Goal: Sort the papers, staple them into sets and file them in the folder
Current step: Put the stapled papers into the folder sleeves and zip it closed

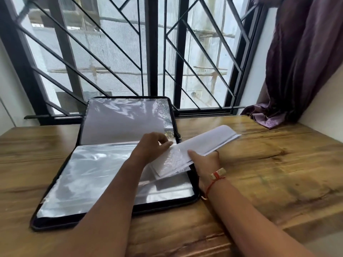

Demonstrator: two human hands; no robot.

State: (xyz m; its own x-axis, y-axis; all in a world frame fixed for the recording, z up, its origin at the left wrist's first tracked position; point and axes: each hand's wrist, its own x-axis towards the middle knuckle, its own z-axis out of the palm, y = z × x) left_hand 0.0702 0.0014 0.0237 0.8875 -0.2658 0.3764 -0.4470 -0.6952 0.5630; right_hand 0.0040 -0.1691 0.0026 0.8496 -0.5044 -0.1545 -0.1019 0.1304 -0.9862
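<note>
Head view: one open folder [55, 222] is lying mid-tabletop [259, 173], and one set of papers [209, 140] is sitting partway inside its clear sleeve [92, 173] at three o'clock. The left hand [148, 147] is pinching the sleeve mouth, fingers together. The right hand [204, 164] is clamping the papers, thumb on top. Light, floppy sheets and slippery plastic, I'm guessing: best gripped near the trailing edge.

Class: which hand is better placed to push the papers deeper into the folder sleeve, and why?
Right. The right hand grips the papers just beside the folder, while the left hand is occupied pinching the plastic sleeve at its opening.
</note>
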